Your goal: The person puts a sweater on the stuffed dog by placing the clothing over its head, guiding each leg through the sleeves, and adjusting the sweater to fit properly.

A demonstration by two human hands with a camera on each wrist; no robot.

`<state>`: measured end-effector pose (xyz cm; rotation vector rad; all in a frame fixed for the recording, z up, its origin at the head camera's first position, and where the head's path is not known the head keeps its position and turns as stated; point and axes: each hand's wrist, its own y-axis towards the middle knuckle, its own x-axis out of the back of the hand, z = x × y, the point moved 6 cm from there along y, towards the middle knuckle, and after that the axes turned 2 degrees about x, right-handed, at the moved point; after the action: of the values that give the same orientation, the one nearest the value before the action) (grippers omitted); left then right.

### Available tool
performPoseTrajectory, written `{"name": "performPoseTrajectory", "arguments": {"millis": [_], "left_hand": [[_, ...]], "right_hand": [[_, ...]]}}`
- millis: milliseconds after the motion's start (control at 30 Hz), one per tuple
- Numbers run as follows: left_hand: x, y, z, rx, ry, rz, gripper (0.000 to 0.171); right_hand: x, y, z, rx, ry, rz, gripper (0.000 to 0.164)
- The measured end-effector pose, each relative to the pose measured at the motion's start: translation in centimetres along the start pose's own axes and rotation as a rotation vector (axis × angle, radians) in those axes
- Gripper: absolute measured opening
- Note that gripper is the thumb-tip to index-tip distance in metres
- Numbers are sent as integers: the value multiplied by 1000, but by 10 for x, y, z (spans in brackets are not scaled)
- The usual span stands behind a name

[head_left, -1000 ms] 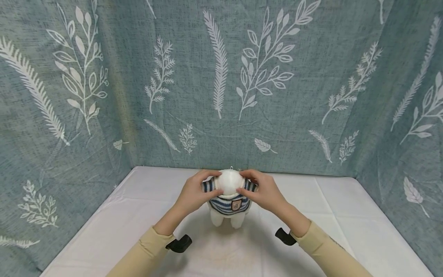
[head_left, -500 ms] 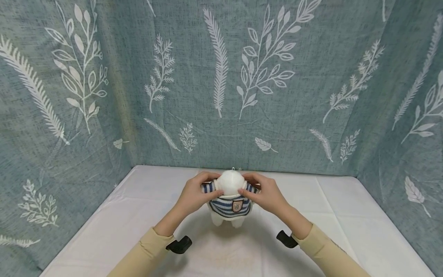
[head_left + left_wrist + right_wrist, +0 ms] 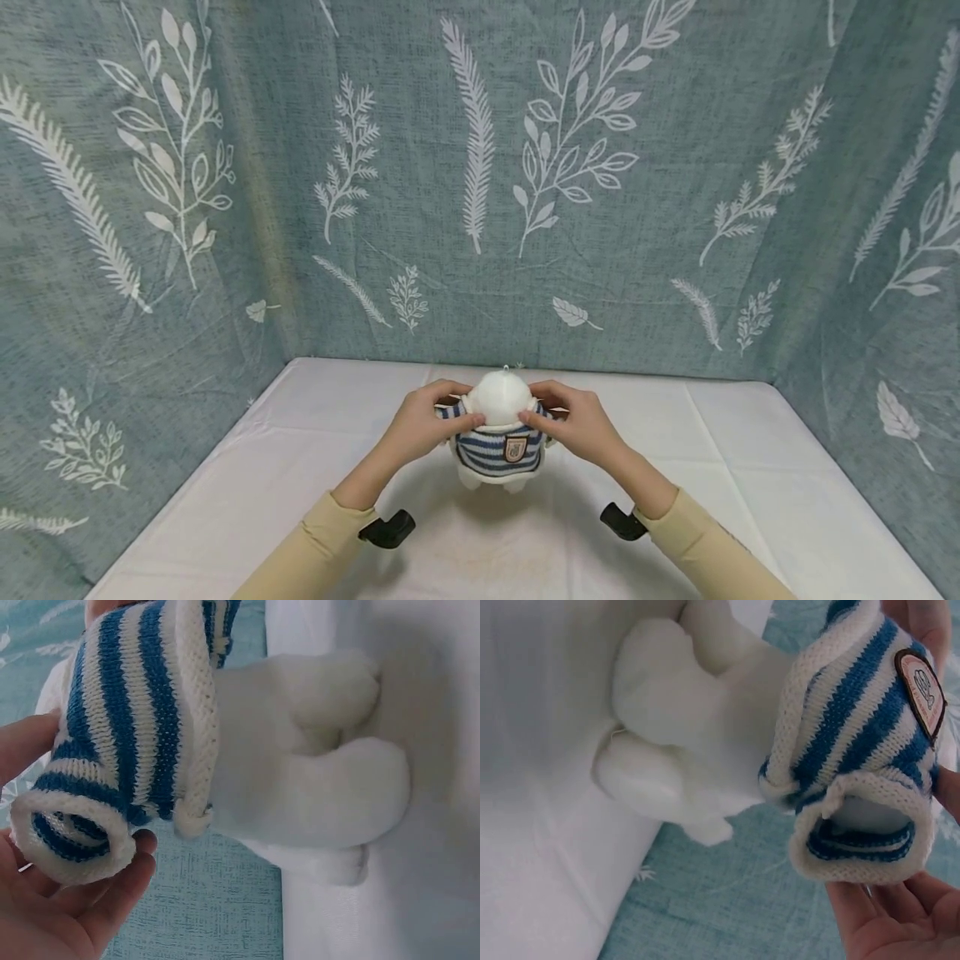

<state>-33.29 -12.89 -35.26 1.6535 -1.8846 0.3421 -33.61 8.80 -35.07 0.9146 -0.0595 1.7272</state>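
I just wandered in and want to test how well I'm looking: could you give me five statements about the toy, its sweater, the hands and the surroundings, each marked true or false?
1. The sweater has blue and white stripes. True.
2. Only one hand holds the sweater. False: both the left hand and the right hand hold it.
3. The toy is white. True.
4. The sweater covers the toy's legs completely. False: the legs show bare below its hem.
5. The curtain behind has a pale leaf pattern. True.
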Motion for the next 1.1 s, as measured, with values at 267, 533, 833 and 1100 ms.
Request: {"name": "performPoseTrajectory", "arguments": {"millis": [267,533,833,1100], "left_hand": [[-2,3,5,19,2,51,42],[-6,4,13,57,-11,99,40],[-10,4,17,77,-41,148,42],[-11,3,17,89,-49,124,41]], "right_hand": [[0,2,-3,-40,-14,58,40],[-6,3,-12,-66,-42,155,38],[-8,2,-14,-62,-27,190,39],[-9,1,-15,-72,-23,191,40]]}}
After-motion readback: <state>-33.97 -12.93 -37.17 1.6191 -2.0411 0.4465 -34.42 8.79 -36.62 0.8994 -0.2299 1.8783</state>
